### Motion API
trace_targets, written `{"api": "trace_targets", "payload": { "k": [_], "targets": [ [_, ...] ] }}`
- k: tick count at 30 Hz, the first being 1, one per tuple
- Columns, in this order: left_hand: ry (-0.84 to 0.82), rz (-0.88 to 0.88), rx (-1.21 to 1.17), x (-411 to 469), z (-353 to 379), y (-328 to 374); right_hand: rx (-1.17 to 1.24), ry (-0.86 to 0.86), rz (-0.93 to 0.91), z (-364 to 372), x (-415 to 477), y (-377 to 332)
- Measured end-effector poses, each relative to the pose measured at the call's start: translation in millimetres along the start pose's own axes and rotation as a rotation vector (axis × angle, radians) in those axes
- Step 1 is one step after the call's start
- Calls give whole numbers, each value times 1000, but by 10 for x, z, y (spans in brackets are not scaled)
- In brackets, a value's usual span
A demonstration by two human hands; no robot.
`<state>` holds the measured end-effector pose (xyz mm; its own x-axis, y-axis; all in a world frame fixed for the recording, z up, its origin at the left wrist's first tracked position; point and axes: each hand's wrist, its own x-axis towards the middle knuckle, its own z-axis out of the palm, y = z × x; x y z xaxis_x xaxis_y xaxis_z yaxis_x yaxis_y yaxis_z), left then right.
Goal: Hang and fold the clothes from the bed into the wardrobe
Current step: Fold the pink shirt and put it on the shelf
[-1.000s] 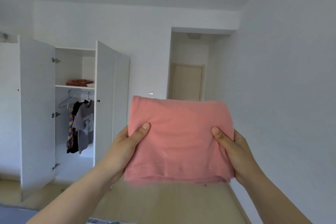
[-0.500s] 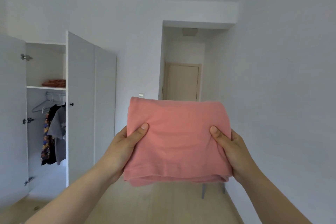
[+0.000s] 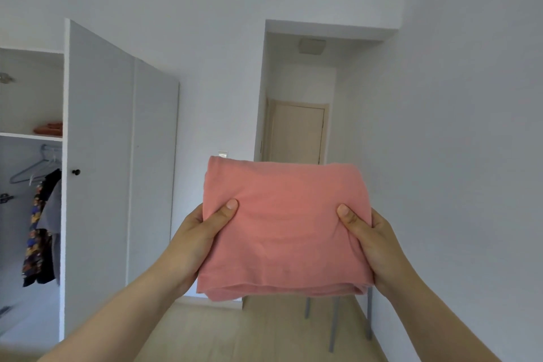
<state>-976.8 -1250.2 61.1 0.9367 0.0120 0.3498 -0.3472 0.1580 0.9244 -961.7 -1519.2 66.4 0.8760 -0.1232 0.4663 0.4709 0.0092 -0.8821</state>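
I hold a folded pink garment (image 3: 285, 226) flat in front of me at chest height. My left hand (image 3: 202, 232) grips its left edge with the thumb on top, and my right hand (image 3: 367, 235) grips its right edge the same way. The white wardrobe (image 3: 32, 103) stands open at the far left. On its upper shelf lies a folded orange garment (image 3: 48, 129). Below, a dark patterned shirt (image 3: 36, 232) and a grey shirt (image 3: 54, 214) hang from the rail beside empty hangers (image 3: 35, 166). The bed is out of view.
The open wardrobe door (image 3: 100, 179) juts out toward me between the wardrobe opening and my hands. A beige door (image 3: 296, 135) closes a short hallway straight ahead. Grey metal legs (image 3: 335, 323) of some furniture stand by the right wall on the wooden floor (image 3: 249, 335).
The view has swung right and closer: the wardrobe has slid toward the left edge and its left door has left the frame. Both hands keep the same grip on the pink garment.
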Motion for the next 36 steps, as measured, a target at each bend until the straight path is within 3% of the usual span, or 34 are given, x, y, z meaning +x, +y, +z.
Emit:
{"api": "trace_targets", "payload": {
  "k": [12,23,36],
  "targets": [
    [60,-48,45,1849,-324,-735,-5,-14,34,420,1756,1104],
    [220,-24,134,3204,-310,-1305,97,-164,21,622,3446,2049],
    [395,20,195,4261,-1486,-1579,159,-369,13,2003,4728,2761]
  ]
}}
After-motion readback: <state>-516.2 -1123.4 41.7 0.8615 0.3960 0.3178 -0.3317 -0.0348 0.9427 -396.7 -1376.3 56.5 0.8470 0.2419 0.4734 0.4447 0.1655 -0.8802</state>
